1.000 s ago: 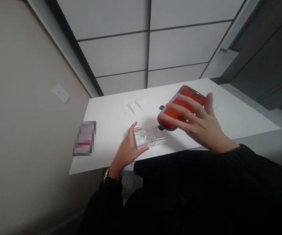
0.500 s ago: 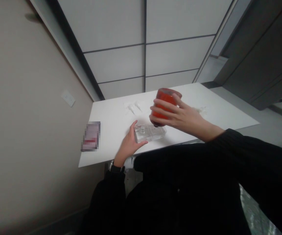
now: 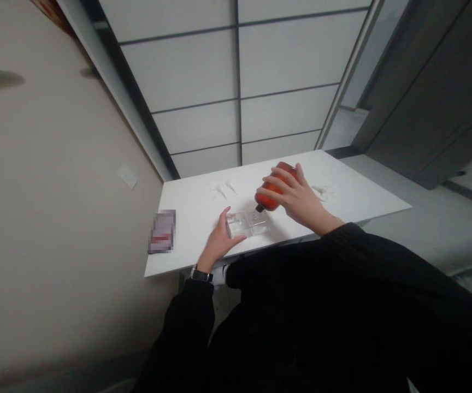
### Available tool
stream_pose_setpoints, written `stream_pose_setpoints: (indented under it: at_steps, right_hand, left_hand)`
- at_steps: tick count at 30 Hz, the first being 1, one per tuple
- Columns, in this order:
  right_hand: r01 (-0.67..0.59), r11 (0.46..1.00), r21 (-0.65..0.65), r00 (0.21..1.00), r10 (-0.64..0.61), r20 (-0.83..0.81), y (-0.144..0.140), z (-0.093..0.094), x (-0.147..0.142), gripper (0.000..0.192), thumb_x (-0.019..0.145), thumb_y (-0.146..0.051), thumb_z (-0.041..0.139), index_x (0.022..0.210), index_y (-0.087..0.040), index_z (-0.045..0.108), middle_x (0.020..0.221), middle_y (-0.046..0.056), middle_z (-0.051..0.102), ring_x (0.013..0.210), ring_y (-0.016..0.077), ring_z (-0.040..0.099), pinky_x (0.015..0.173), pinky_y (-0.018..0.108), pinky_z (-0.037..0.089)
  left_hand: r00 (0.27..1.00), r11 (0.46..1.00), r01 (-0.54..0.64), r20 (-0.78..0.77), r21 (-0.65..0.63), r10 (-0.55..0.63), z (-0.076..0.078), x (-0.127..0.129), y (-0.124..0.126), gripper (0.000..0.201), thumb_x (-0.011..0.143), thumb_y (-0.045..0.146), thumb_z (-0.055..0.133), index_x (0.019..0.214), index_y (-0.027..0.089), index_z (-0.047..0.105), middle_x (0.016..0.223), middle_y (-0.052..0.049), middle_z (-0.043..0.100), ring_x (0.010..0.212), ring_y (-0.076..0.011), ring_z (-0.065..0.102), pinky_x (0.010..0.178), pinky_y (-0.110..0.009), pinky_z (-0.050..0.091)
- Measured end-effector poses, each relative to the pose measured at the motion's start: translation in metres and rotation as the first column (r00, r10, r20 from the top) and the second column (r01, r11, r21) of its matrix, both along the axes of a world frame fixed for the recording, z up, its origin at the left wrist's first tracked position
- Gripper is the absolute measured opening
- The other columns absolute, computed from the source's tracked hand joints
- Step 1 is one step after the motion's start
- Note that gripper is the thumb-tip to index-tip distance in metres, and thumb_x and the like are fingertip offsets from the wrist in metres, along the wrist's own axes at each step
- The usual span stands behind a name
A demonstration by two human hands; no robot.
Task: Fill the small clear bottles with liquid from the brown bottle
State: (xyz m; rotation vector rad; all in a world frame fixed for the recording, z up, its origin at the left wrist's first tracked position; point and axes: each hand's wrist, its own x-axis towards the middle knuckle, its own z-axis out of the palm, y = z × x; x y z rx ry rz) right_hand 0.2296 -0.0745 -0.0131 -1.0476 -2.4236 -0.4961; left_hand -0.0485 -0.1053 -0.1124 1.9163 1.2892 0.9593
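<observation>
The right hand (image 3: 301, 199), fingers wrapped round the tilted red bottle (image 3: 272, 188), is pouring into the clear tray (image 3: 247, 222) that the left hand (image 3: 219, 240) is steadying with spread fingers, so the pour likely needs a slow, controlled tilt.

1. The right hand (image 3: 301, 199) is tipping the orange bottle (image 3: 275, 186) further over: half a second ago it was standing almost bottom-up, and now it is lying slanted with its dark mouth pointing down at the right end of the clear tray (image 3: 248, 223).
2. The bottle's mouth is sitting closer to the tray than a second ago.
3. The head camera is pulling back and rising, so the white table (image 3: 195, 207), both hands and the blurred card (image 3: 163, 231) are showing smaller and further right.
</observation>
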Motion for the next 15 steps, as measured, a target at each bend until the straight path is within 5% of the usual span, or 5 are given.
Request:
stream_pose_setpoints:
  at_steps: [7, 11, 13, 15]
  right_hand:
    - [0.125, 0.970, -0.206, 0.916, -0.193, -0.352, 0.004, -0.046, 0.013, 0.060, 0.083, -0.011, 0.066, 0.139, -0.032, 0.059, 0.145, 0.010, 0.062, 0.145, 0.0432, 0.044, 0.116, 0.086, 0.013]
    - [0.023, 0.914, -0.404, 0.599, -0.336, -0.727, 0.009, -0.068, 0.015, 0.066, 0.075, -0.038, 0.081, 0.135, -0.026, 0.058, 0.140, 0.014, 0.064, 0.133, 0.0417, 0.056, 0.117, 0.077, 0.025]
    - [-0.022, 0.893, -0.450, 0.434, -0.397, -0.809, 0.013, -0.078, 0.014, 0.072, 0.073, -0.048, 0.081, 0.135, -0.023, 0.054, 0.136, 0.017, 0.066, 0.126, 0.0383, 0.062, 0.113, 0.066, 0.041]
    - [-0.014, 0.881, -0.473, 0.354, -0.438, -0.826, 0.018, -0.087, 0.011, 0.073, 0.074, -0.053, 0.080, 0.134, -0.021, 0.053, 0.131, 0.018, 0.068, 0.120, 0.0366, 0.066, 0.107, 0.058, 0.049]
  left_hand:
    - [1.000, 1.000, -0.013, 0.012, 0.026, 0.013, -0.004, -0.001, 0.000, 0.102, 0.078, 0.030, 0.087, 0.159, 0.023, 0.024, 0.156, -0.017, 0.046, 0.143, -0.0331, 0.049, 0.122, -0.051, 0.036]
    - [0.999, 0.994, -0.055, 0.005, 0.097, 0.054, 0.003, -0.003, -0.001, 0.108, 0.075, 0.035, 0.089, 0.158, 0.027, 0.020, 0.165, -0.019, 0.028, 0.149, -0.0358, 0.042, 0.123, -0.056, 0.034]
    - [0.997, 0.984, -0.075, -0.023, 0.164, 0.079, 0.013, -0.003, 0.000, 0.107, 0.075, 0.039, 0.090, 0.157, 0.027, 0.022, 0.164, -0.019, 0.027, 0.152, -0.0362, 0.036, 0.125, -0.057, 0.030]
    - [0.994, 0.972, -0.062, -0.079, 0.228, 0.082, 0.027, 0.000, 0.003, 0.105, 0.075, 0.041, 0.090, 0.156, 0.026, 0.025, 0.162, -0.018, 0.034, 0.152, -0.0351, 0.036, 0.127, -0.056, 0.028]
